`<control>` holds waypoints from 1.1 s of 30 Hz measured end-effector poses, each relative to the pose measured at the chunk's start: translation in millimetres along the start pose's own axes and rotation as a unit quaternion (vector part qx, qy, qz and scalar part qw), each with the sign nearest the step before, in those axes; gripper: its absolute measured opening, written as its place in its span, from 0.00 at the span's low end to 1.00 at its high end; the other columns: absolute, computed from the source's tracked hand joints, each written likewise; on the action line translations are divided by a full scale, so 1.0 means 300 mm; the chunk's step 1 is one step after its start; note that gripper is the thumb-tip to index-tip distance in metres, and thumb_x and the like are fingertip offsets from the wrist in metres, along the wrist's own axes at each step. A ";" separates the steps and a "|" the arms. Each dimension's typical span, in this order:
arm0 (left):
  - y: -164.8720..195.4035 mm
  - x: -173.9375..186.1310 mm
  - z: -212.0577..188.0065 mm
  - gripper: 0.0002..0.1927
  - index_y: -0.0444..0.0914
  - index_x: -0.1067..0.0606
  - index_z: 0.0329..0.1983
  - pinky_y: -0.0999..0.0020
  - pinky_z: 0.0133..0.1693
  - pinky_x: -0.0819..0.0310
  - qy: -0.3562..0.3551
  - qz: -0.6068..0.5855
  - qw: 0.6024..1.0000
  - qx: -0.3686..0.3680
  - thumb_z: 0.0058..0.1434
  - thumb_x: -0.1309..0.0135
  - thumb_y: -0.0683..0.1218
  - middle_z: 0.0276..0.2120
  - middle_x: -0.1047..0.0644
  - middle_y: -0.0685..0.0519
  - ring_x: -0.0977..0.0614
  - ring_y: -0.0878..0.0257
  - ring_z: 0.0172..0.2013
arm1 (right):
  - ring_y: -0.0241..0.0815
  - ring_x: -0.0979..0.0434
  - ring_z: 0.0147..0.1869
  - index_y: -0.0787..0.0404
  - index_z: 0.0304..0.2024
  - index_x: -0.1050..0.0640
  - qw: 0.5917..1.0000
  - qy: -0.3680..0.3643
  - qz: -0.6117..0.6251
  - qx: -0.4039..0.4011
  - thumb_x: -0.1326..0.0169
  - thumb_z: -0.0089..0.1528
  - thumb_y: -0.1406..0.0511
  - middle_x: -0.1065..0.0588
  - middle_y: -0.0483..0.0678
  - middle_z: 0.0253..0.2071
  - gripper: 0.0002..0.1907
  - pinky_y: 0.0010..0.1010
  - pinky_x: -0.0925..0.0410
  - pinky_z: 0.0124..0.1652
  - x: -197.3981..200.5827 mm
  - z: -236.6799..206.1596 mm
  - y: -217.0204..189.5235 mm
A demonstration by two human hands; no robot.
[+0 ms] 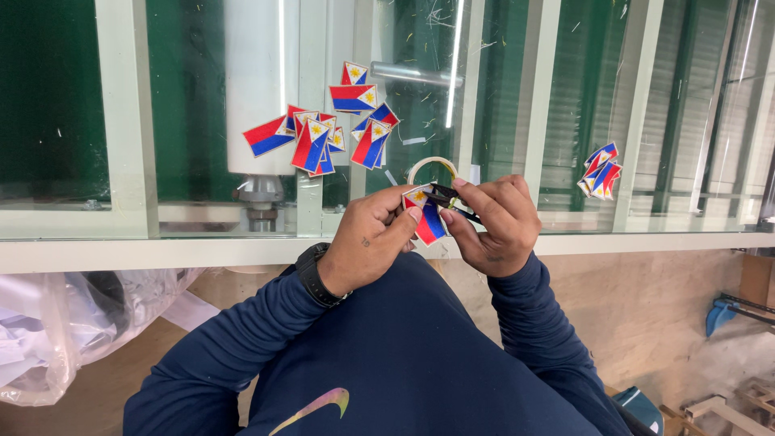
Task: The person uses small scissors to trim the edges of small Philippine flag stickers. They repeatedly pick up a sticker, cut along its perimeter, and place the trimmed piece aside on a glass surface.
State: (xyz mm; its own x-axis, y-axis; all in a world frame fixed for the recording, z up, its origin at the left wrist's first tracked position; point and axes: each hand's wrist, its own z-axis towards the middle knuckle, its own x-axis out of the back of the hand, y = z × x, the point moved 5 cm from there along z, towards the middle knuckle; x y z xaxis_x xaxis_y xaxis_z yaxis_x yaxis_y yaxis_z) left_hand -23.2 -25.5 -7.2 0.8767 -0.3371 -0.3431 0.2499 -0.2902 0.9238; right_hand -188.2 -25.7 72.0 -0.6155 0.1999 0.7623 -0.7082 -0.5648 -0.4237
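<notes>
Near the middle of the frame, the left hand [367, 238] was closed in a pinch around a small rectangular embroidered flag patch in red, blue and white with a yellow sun [425, 216], holding it upright just above the near edge of the glass-topped table with pale green frame [121, 250]. The right hand [494, 224] was curled tight around a small pair of black thread snips [449, 199], whose tips touched the top of the held patch. Just behind the two hands, a roll of beige tape [433, 167] lay on the glass. In the upper middle of the frame, a loose pile of the same flag patches [323, 133] was spread over the glass, well apart from the hands. At the right, a smaller cluster of flag patches [601, 169] lay near a frame bar. A dark wristband [315, 274] sat on the left wrist, and navy blue sleeves [242, 339] covered both arms. Crumpled clear plastic sheeting [48, 323] lay at the lower left, under the table.
</notes>
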 end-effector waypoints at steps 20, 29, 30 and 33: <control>0.043 -0.001 -0.001 0.18 0.34 0.25 0.62 0.76 0.31 0.27 0.019 0.033 0.998 -0.047 0.71 0.53 0.40 0.31 0.25 0.55 0.25 0.74 0.28 | 0.42 0.25 0.37 0.69 0.49 0.21 0.996 0.040 0.049 -0.067 0.32 0.60 0.70 0.24 0.52 0.37 0.17 0.29 0.31 0.36 -0.049 -0.046 0.014; -0.003 -0.007 0.002 0.18 0.32 0.26 0.63 0.78 0.32 0.27 0.019 -0.031 0.999 -0.031 0.72 0.54 0.40 0.34 0.23 0.54 0.25 0.74 0.29 | 0.46 0.23 0.41 0.68 0.50 0.26 0.993 0.063 0.074 -0.074 0.36 0.64 0.68 0.24 0.55 0.40 0.16 0.31 0.29 0.40 -0.103 -0.102 0.028; -0.010 -0.008 0.005 0.17 0.33 0.26 0.63 0.78 0.33 0.26 0.014 -0.045 0.999 -0.021 0.73 0.54 0.41 0.34 0.22 0.55 0.25 0.75 0.29 | 0.47 0.23 0.41 0.67 0.50 0.26 0.993 0.075 0.070 -0.059 0.36 0.65 0.68 0.24 0.55 0.40 0.16 0.32 0.29 0.40 -0.109 -0.104 0.030; -0.023 -0.009 0.004 0.18 0.33 0.26 0.64 0.79 0.32 0.29 0.017 -0.069 0.997 -0.017 0.74 0.54 0.42 0.32 0.22 0.54 0.28 0.75 0.28 | 0.46 0.23 0.41 0.67 0.50 0.28 0.991 0.078 0.089 -0.069 0.37 0.66 0.68 0.25 0.55 0.40 0.15 0.31 0.28 0.40 -0.126 -0.114 0.043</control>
State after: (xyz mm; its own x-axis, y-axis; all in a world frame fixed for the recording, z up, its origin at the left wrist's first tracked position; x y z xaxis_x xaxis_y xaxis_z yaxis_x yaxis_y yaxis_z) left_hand -27.9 -23.6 -12.7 0.8463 -0.2652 -0.4620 0.3823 -0.3014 0.8735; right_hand -186.1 -13.1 21.0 -0.7737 0.2337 0.5889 -0.6171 -0.4890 -0.6166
